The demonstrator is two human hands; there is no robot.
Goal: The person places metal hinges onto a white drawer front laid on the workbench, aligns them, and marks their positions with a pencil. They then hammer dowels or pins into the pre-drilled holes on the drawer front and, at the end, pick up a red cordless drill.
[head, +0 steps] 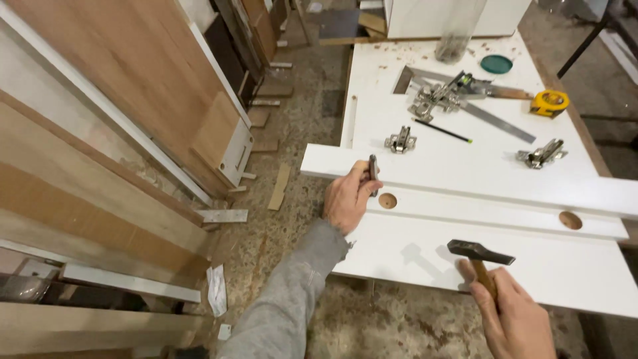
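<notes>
Head view: left hand (347,198) pinches hinge (373,173); right hand (515,316) grips hammer (480,254).

Bright overhead light, perhaps slight edge blur.

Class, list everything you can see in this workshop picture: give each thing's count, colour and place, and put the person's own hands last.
panels: several, white, stacked on the bench
holes: two, round, in the upper panel
hinges: at least three, silver, on the far panel
square: one, steel, among the hinges
pencil: one, black, beside the square
tape measure: one, yellow, far right
lid: one, green, far edge
boards: several, brown, leaning at left
left hand: holds a small dark tool near the left hole
right hand: holds a hammer above the near panel
</notes>
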